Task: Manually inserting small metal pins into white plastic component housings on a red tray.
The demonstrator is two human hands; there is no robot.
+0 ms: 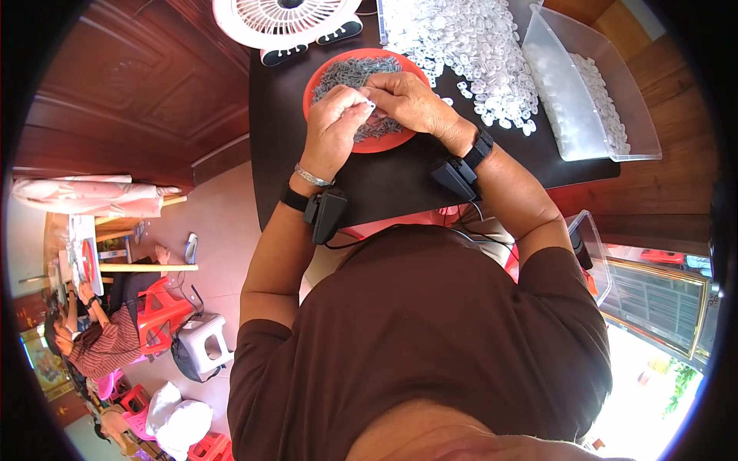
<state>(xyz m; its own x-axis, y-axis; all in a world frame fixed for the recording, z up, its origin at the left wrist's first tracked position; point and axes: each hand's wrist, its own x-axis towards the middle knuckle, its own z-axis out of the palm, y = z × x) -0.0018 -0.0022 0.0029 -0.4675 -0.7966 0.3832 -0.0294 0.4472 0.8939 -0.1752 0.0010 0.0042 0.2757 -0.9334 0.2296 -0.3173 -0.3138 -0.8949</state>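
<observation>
Over a round orange-red basin [390,143], my two hands meet with fingertips close together. My left hand [336,123] is closed in a pinch on a small white plastic piece [371,105] with a hole in it. My right hand [413,102] is also closed, thumb against forefinger, right beside that piece; what its fingertips hold, if anything, is hidden. Many small, slim grey pointed pieces [342,73], looking like screws, fill the basin under both hands.
A large heap of white plastic pieces [480,58] spreads across the dark table [384,184] at the back right. Beside it stands a clear plastic bin [565,107] with more. A white fan [284,23] stands at the back left. Another person [108,342] sits far left.
</observation>
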